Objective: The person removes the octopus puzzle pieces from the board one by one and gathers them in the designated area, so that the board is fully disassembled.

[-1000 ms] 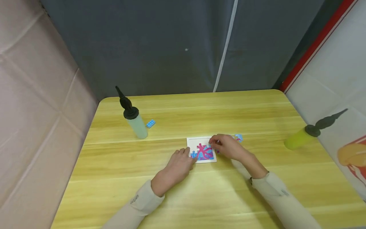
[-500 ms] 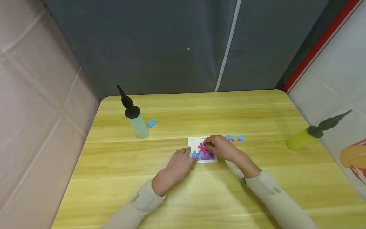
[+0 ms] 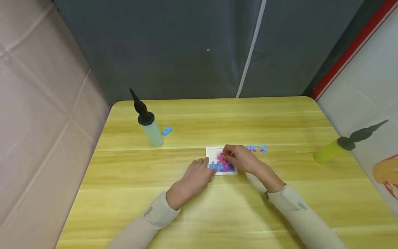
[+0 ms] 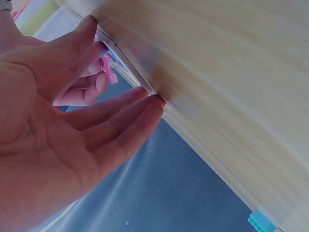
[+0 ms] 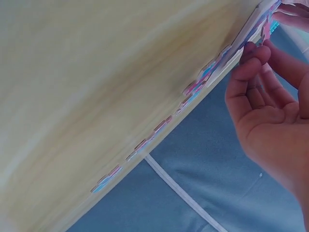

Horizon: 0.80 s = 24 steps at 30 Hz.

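You are working at a wooden tabletop (image 3: 186, 117) with both hands over a white puzzle frame (image 3: 212, 151), which is lying flat near the middle. Your left hand (image 3: 196, 175) is holding nothing; its fingers are reaching out long, the tips resting at the frame's left edge and the thumb by the lower left. Your right hand (image 3: 242, 159) is pinching a pink puzzle piece (image 4: 109, 71) between thumb and fingers, over the frame's right half. The piece is tilting up off the frame; whether its lower edge is touching, you cannot tell here. Fitted pieces (image 3: 225, 168), blue and pink, are filling the lower part. Loose pieces (image 3: 252, 148) are lying beyond the frame's upper right corner.

For a good fit, you should probably be steadying the frame with the left fingertips, turning the pink piece flat, and matching its tabs to its neighbours before pressing. Pushing while it is tilting could be lifting the fitted pieces.
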### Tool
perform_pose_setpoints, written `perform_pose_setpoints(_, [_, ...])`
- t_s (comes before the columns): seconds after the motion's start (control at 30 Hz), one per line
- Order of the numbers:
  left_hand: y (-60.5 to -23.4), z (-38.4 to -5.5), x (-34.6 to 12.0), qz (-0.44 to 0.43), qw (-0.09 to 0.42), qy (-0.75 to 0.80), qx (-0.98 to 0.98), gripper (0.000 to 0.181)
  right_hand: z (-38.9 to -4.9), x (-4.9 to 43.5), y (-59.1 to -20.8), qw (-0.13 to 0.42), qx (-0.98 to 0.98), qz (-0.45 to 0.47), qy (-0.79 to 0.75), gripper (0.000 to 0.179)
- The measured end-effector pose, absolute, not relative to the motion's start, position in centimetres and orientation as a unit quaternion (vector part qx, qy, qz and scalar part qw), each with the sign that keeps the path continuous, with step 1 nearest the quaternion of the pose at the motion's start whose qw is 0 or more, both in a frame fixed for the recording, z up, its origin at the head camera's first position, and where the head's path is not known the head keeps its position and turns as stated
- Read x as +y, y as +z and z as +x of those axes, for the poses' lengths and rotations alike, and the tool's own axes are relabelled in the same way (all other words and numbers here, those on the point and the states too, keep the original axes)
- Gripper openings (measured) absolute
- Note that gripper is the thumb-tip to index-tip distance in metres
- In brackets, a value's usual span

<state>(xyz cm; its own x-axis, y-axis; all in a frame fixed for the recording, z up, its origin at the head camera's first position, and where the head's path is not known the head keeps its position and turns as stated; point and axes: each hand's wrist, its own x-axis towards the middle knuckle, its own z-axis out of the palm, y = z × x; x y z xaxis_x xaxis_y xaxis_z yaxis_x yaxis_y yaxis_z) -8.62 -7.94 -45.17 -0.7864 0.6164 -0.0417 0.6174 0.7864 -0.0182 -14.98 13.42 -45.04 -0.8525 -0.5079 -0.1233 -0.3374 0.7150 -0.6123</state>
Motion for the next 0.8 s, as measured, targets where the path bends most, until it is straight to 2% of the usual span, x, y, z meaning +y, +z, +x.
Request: perform_pose_setpoints(0.8, [-44.8,-8.6,-7.8,0.322,0.031,-0.034,0.945,0.033,-15.0,14.4,-44.9,0.148,0.896,-0.209,-0.364,0.005])
